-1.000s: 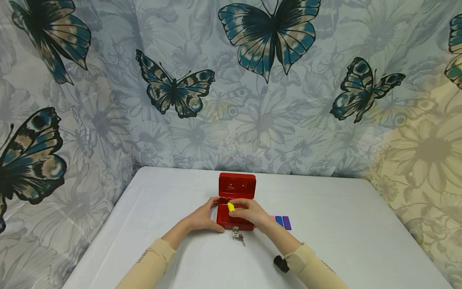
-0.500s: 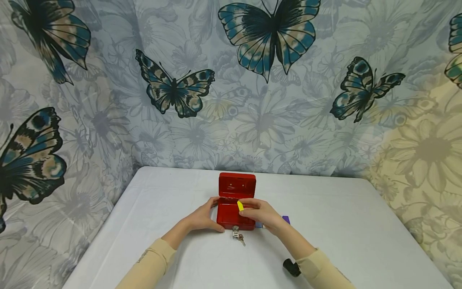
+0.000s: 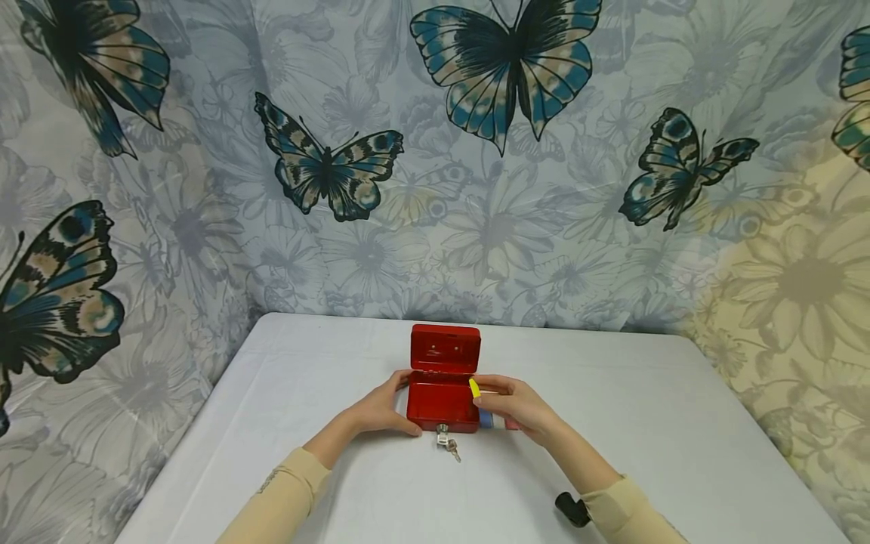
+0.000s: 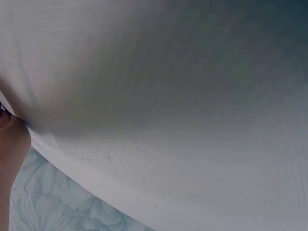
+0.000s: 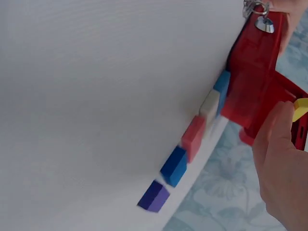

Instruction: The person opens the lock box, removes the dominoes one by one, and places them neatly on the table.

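A small red metal cash box [image 3: 442, 417] stands on the white table with its lid [image 3: 445, 349] raised; its inside looks bare. My left hand [image 3: 377, 408] holds the box by its left side, thumb at the front corner and fingers toward the back. At the right rim, my right hand [image 3: 518, 404] pinches a yellow block [image 3: 474, 388] between thumb and fingers. From the front of the box hangs a metal lock [image 3: 442, 433] with keys [image 3: 452, 449]. In the left wrist view only the edge of the hand [image 4: 12, 144] shows.
Beside the box's right wall, the right wrist view shows a row of blocks: light blue [image 5: 222, 86], white [image 5: 209, 107], pink [image 5: 193, 137], blue [image 5: 174, 166] and purple [image 5: 154, 196]. White cloth covers the table [image 3: 353, 340]; butterfly-print fabric [image 3: 340, 264] hangs behind.
My right hand has moved right with the yellow block, from over the middle of the box to its right rim. The left hand has stayed on the box.
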A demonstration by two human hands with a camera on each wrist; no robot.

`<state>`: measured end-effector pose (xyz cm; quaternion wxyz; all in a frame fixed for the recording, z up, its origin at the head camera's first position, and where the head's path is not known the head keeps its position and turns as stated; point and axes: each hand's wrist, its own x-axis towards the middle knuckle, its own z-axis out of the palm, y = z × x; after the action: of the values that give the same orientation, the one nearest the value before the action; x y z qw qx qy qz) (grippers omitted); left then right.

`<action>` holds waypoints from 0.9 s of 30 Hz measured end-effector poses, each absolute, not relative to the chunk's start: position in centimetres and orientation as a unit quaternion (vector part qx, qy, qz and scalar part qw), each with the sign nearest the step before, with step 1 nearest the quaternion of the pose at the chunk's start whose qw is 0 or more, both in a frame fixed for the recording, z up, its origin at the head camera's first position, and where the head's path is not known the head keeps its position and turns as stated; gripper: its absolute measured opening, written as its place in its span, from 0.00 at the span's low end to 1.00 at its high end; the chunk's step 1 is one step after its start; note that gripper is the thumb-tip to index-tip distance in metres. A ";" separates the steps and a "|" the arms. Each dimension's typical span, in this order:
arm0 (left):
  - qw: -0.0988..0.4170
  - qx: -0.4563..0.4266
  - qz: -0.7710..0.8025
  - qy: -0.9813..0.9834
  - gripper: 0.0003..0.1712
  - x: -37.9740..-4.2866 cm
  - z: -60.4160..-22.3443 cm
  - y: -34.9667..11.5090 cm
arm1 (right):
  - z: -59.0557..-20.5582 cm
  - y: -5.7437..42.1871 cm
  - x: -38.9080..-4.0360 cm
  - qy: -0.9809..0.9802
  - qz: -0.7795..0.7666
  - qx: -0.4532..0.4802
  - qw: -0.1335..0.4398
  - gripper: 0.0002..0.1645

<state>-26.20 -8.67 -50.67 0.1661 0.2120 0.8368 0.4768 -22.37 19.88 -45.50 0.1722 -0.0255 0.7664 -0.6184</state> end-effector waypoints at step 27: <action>0.163 0.213 0.468 0.842 0.59 -26.3 -50.8 -8.8 | -46.7 25.8 -20.8 0.780 -0.604 0.046 0.153 0.36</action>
<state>-26.30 -8.77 -50.79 0.1626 0.2128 0.8421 0.4682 -20.79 25.81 -46.65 0.1534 0.0464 0.7804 -0.6044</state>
